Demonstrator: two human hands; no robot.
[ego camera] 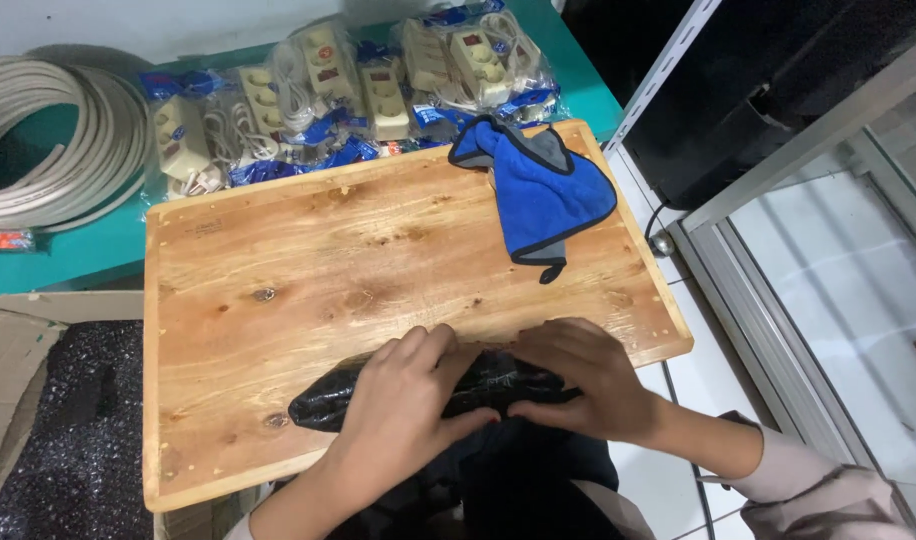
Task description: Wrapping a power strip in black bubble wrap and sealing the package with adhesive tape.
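Head view shows both hands pressed on a black shiny plastic-wrapped bundle [418, 392] at the near edge of a light wooden board [308, 260]. Left hand [403, 405] and right hand [588, 385] each have their grip closed around it. Farther back, a blue microfibre cloth [543, 190] lies on the board, near bagged cream power strips [348, 95].

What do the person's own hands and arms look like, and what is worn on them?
Both hands are bare: no gloves, rings or watch visible. The left hand leads to a bare forearm. The right hand leads to a bare forearm ending in a pushed-up pale pinkish-beige sleeve.
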